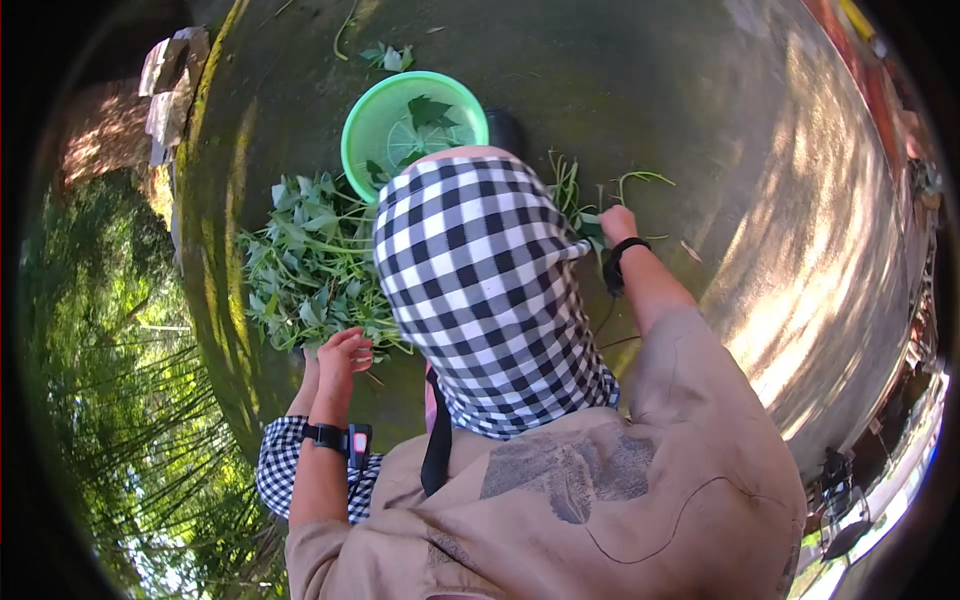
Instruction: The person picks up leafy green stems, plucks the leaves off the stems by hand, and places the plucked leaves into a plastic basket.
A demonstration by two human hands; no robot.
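Observation:
A heap of leafy green stems [310,255] lies on the ground at the left. Just at its near edge is my left hand [345,353], palm turned inward, fingers loosely bent and apart, holding nothing that I can see. On the far side of my checkered knee, my right hand [617,224] is closed low by the ground. A leafy stem [590,232] seems to be in its fingers, though the grip is partly hidden. Beside that hand lies a smaller bunch of green stalks [565,185], one curving out to the right.
Beyond my knee stands a light green plastic basin [362,115] with a few leaves [430,112] in it. A loose leafy sprig [388,57] lies behind the basin. Mossy concrete [640,90] spreads around, with stacked blocks [172,90] at the far left.

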